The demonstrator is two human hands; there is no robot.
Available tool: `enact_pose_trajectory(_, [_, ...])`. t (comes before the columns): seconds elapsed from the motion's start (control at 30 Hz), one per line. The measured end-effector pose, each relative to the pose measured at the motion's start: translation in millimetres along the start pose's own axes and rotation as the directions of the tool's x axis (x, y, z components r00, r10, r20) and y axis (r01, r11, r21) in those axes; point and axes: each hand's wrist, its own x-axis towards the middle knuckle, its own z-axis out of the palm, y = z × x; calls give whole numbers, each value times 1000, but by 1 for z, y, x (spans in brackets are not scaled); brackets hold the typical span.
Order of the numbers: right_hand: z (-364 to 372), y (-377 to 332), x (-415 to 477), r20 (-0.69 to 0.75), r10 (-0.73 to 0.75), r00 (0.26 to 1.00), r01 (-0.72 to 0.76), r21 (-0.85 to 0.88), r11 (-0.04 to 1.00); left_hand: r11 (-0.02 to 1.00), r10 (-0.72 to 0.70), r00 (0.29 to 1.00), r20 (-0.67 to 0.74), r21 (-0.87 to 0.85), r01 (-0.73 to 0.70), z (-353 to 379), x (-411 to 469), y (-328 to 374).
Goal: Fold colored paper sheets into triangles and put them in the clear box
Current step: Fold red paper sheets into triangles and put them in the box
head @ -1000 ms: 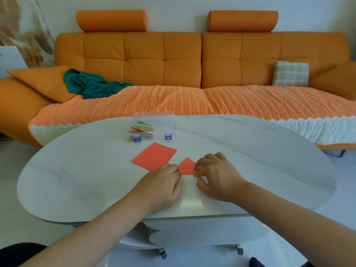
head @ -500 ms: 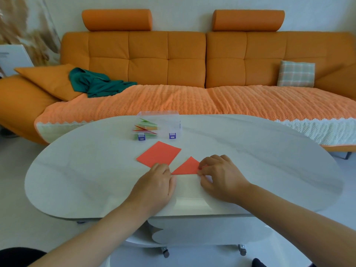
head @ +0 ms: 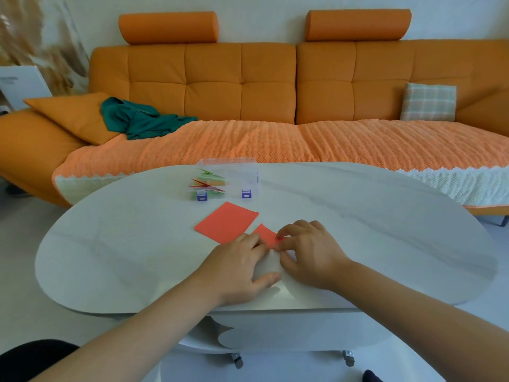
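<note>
A small folded red paper (head: 265, 235) lies on the white table (head: 137, 257) between my hands, mostly hidden by them. My left hand (head: 239, 267) lies flat on its left part, fingers pressing it down. My right hand (head: 308, 252) pinches its right corner with curled fingertips. Just beyond, a flat red paper sheet (head: 227, 221) lies unfolded. Farther back stands the clear box (head: 234, 177) with purple latches, holding several folded colored triangles in its left half.
An orange sofa (head: 248, 86) runs behind the table, with a teal cloth (head: 137, 119), an orange pillow and a checked cushion (head: 428, 102) on it. The table's near edge is right below my wrists.
The folded red piece shows less now; my hands have closed in over it, the right fingertips now pinching its corner. The camera view shifted slightly.
</note>
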Motion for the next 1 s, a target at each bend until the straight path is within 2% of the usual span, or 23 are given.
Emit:
enact_pose_trajectory(0.13, [-14, 12, -7, 37, 41, 999, -39, -50, 998, 996, 11, 999, 46, 87, -15, -2, 3, 1])
enact_pose_trajectory(0.3, [-18, 23, -18, -8, 147, 989, -147, -57, 988, 997, -9, 998, 57, 80, 5, -2, 6, 3])
enact_pose_trajectory(0.47, [-14, 24, -23, -47, 124, 991, -126, -42, 991, 997, -36, 999, 11, -71, 36, 1, 14, -1])
enact_pose_trajectory(0.57, [-14, 27, -22, -51, 145, 988, -144, 14, 989, 969, -72, 997, -19, -239, 65, 5, 21, -11])
enact_pose_trajectory(0.7, [-15, 25, -11, -5, 113, 994, -112, 121, 986, 943, -106, 994, -41, -321, 87, 9, 30, -24])
enact_pose_trajectory(0.87, [-11, 22, 11, 77, 25, 997, -37, 148, 988, 918, -51, 990, -133, -397, -6, 8, 37, -32])
enact_pose_trajectory(1.0, [-11, 25, 26, 132, -5, 991, -15, 148, 989, 945, 78, 980, -184, -298, -131, 7, 40, -39])
